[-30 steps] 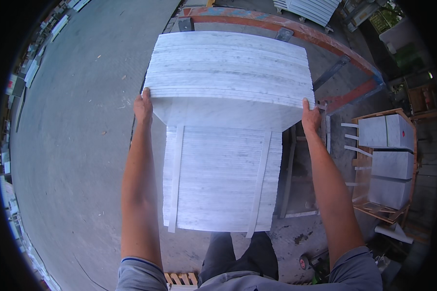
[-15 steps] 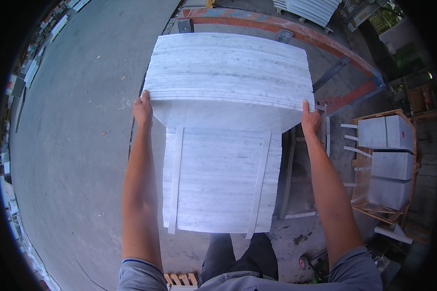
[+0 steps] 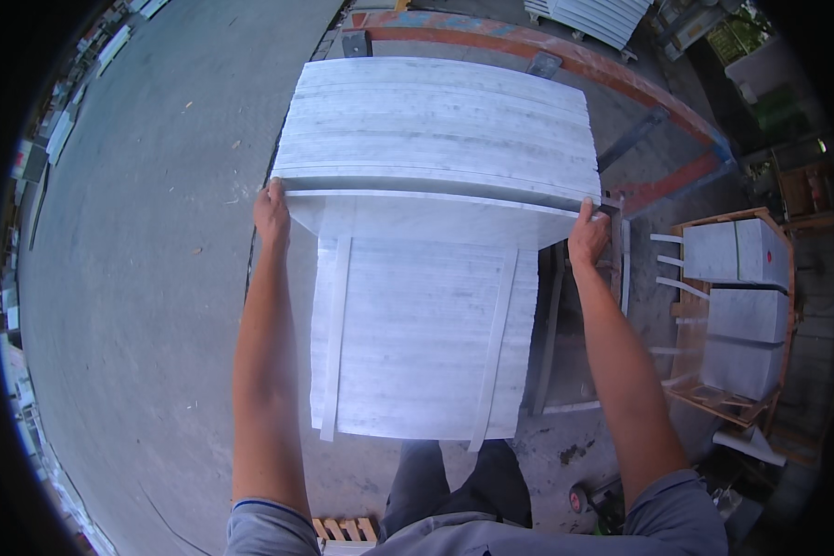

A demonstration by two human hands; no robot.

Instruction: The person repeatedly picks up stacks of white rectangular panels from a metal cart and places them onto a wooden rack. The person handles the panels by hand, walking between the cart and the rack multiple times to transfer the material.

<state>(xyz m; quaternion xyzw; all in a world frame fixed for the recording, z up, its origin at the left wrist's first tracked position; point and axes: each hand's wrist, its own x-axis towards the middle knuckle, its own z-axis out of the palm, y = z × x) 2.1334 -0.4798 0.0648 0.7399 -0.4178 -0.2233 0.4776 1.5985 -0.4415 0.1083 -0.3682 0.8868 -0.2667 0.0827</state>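
A white-grey stone slab (image 3: pixel 435 215) stands on edge in front of a tall far stack of similar slabs (image 3: pixel 435 120), with a dark gap between its top edge and the stack. My left hand (image 3: pixel 271 213) grips the slab's left end, thumb on the upper edge. At the right end my right hand (image 3: pixel 588 233) is closed on the same slab. Nearer to me lies a second, lower stack of slabs (image 3: pixel 426 343), with two pale strips (image 3: pixel 336 343) laid across its top. The slab's lower edge is hidden from view.
A rusty red metal frame (image 3: pixel 491 30) runs behind and right of the far stack. To the right, a wooden crate (image 3: pixel 788 306) holds grey-white stone blocks (image 3: pixel 746 315). Slatted wood (image 3: pixel 346 529) lies near my legs. A concrete floor (image 3: pixel 157 278) stretches along the left.
The front slab has come away from the far stack toward me, and a dark gap now shows behind it. My right hand has shifted slightly nearer with it.
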